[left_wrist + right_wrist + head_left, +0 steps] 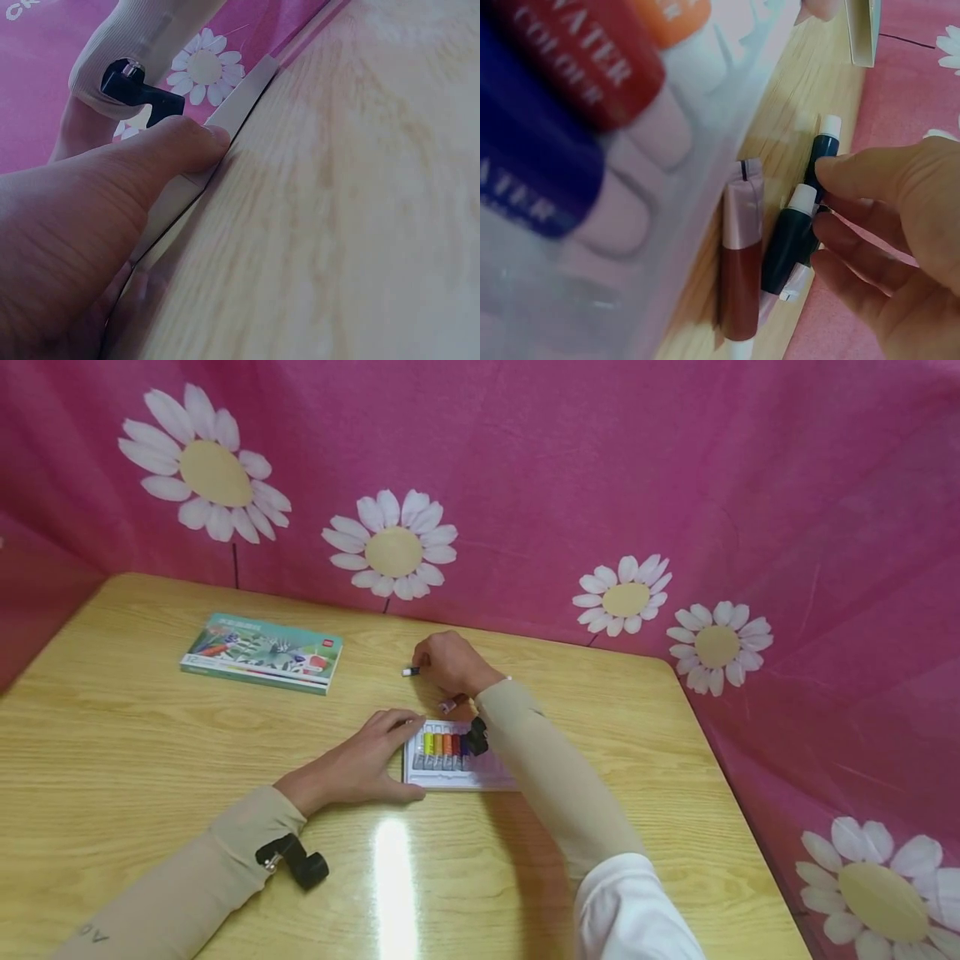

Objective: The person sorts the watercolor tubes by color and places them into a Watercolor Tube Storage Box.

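A white plastic tray (442,782) lies on the table, with yellow, orange, red and blue watercolour tubes (447,745) side by side in it. My left hand (363,762) holds the tray's left end, thumb on the near edge (171,206) and fingers at the far edge. Beyond the tray, my right hand (452,662) pinches a dark paint tube (825,148) with a white cap. Next to it lie another dark tube (786,251) and a brown tube (742,289). The right forearm hides the tray's right part in the head view.
A flat green illustrated box (262,652) lies at the back left of the wooden table (150,735). A pink cloth (510,485) with daisies hangs behind the table and along its right side. Small black cameras (303,867) are strapped to both wrists.
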The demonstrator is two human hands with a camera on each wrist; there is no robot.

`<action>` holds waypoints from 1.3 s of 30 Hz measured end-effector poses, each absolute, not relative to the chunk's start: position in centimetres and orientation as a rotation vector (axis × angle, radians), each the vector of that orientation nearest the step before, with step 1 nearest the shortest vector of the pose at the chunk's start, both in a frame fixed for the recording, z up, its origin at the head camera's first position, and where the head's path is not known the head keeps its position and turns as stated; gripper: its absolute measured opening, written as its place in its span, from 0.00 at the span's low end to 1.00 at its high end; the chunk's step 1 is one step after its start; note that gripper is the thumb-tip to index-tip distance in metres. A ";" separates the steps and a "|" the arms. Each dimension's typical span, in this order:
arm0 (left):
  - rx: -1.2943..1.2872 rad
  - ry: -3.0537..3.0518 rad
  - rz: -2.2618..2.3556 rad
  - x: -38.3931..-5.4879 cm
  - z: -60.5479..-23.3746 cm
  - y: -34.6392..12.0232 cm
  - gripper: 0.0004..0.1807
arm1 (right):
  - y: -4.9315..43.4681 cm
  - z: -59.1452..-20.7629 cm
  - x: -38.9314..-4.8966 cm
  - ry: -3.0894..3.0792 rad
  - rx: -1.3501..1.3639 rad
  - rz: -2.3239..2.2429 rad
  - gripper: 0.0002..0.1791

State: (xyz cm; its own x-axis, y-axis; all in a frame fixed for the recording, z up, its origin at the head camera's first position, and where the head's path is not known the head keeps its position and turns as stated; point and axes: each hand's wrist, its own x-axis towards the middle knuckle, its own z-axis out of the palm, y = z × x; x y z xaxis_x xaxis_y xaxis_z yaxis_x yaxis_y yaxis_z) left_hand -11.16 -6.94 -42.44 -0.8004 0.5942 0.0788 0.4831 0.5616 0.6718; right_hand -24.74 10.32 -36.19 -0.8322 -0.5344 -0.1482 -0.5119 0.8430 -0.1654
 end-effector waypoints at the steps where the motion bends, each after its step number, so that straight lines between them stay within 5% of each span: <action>1: 0.920 2.635 1.062 -11.2 -42.5 -7.0 0.60 | 10.3 -36.2 -24.8 2.832 -0.809 -0.178 0.11; 25: 0.955 2.646 1.069 -11.2 -42.5 -6.9 0.59 | 9.9 -36.5 -24.6 2.804 -0.862 -0.226 0.09; 39: 0.922 2.641 1.041 -11.1 -42.2 -6.9 0.59 | 10.9 -35.2 -24.0 2.805 -0.788 -0.242 0.20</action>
